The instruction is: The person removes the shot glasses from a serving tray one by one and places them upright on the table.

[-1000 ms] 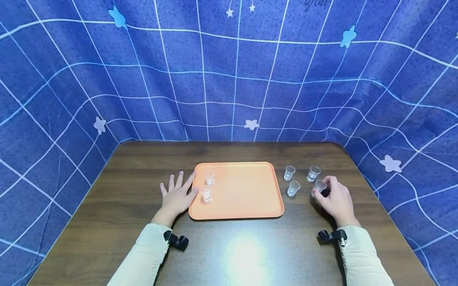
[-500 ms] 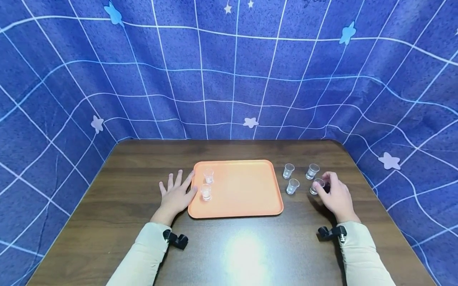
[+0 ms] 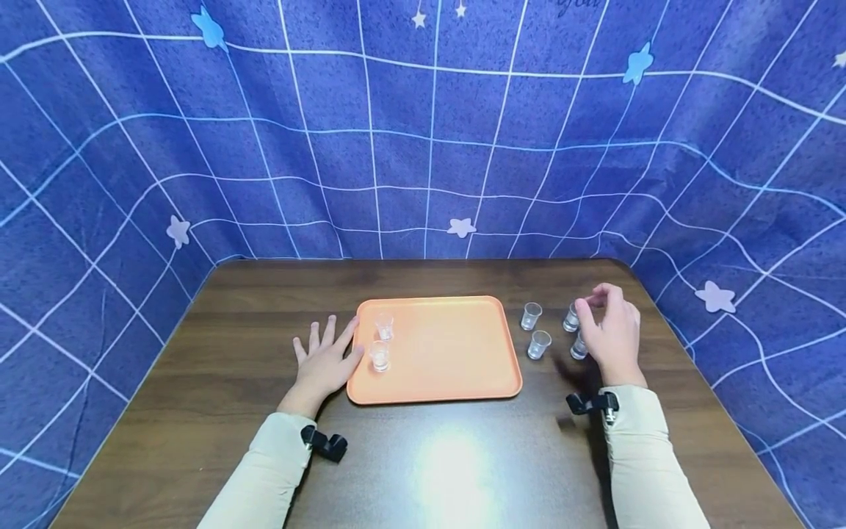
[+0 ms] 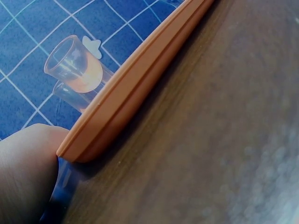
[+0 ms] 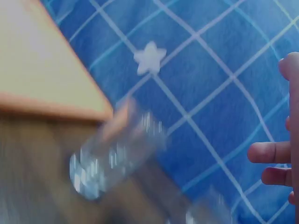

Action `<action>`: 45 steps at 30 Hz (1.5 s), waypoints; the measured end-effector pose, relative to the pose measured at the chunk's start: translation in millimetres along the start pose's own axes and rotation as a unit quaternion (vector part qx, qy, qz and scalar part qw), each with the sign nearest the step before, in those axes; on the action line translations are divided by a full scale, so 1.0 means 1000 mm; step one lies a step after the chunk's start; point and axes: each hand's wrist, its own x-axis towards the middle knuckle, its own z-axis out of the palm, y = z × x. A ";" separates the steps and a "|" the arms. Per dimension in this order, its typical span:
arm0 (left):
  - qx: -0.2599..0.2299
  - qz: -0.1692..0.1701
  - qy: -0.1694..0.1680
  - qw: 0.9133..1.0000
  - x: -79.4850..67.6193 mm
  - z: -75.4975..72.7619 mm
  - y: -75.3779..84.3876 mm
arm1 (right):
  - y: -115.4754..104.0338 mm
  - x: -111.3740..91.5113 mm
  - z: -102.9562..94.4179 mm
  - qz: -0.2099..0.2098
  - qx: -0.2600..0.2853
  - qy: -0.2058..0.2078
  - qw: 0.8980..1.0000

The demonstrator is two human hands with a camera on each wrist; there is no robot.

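My left hand [image 3: 326, 366] lies with spread fingers beside an orange tray [image 3: 449, 353], its thumb against the tray's left rim. Two clear shot glasses, a back one [image 3: 384, 327] and a front one [image 3: 380, 356], stand upright near the tray's left end. My right hand [image 3: 615, 330] hovers above the group of glasses on the right, thumb and fingers apart with nothing between them. Its fingertips overlap the back right glass [image 3: 570, 319] in the head view. Part of the front right glass [image 3: 578, 347] is hidden behind this hand.
Between the tray and the right hand stand two more clear glasses, one farther back [image 3: 531, 316] and one nearer [image 3: 538, 344]. The brown wooden table [image 3: 264, 294] meets a blue curtain [image 3: 396, 162] with white lines at its back and sides.
My right hand has let go of the front right glass, which stays standing on the table, and has risen toward the back right glass. The left hand keeps its place.
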 end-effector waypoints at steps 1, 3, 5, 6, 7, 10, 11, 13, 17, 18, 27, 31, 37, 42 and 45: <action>0.001 -0.001 0.001 1.000 0.000 0.000 0.000 | -0.006 0.003 0.003 -0.002 0.004 0.002 1.000; 0.004 -0.003 0.001 1.000 0.000 0.000 -0.001 | -0.018 0.007 0.011 -0.004 0.019 0.007 1.000; 0.006 -0.003 0.001 1.000 0.000 0.000 -0.001 | -0.033 0.011 0.020 -0.010 0.035 0.010 0.999; 0.006 -0.003 0.001 1.000 0.000 0.000 -0.001 | -0.040 0.013 0.024 -0.014 0.043 0.011 0.999; 0.006 -0.003 0.001 1.000 0.000 0.000 -0.001 | -0.047 0.014 0.029 -0.019 0.050 0.012 0.998; 0.004 -0.001 0.005 1.000 0.000 -0.001 0.000 | -0.068 0.016 0.045 -0.035 0.071 0.008 0.997; 0.004 0.000 0.006 1.000 0.000 0.000 0.000 | -0.075 0.016 0.051 -0.041 0.078 0.005 0.996; 0.004 0.000 0.008 1.000 0.000 0.000 -0.001 | -0.088 0.015 0.064 -0.052 0.089 -0.005 0.995; 0.007 -0.005 0.008 1.000 -0.001 0.002 -0.001 | -0.115 0.008 0.094 -0.050 0.114 -0.047 0.991; 0.008 -0.008 0.006 1.000 -0.001 0.002 -0.001 | -0.121 0.006 0.102 -0.048 0.119 -0.062 0.990; 0.007 -0.025 -0.007 1.000 0.008 0.003 0.002 | -0.154 -0.007 0.171 -0.045 0.173 -0.249 0.952; 0.016 -0.031 -0.004 0.999 0.014 0.002 -0.001 | -0.164 -0.011 0.193 -0.038 0.198 -0.319 0.926; 0.015 -0.039 -0.007 0.999 0.018 0.002 -0.004 | -0.168 -0.023 0.224 -0.029 0.252 -0.388 0.886; 0.009 -0.041 -0.002 0.999 0.019 0.001 -0.002 | -0.170 -0.030 0.239 -0.033 0.250 -0.390 0.886; 0.005 -0.044 0.000 0.999 0.020 0.001 0.000 | -0.173 -0.032 0.242 -0.042 0.226 -0.374 0.898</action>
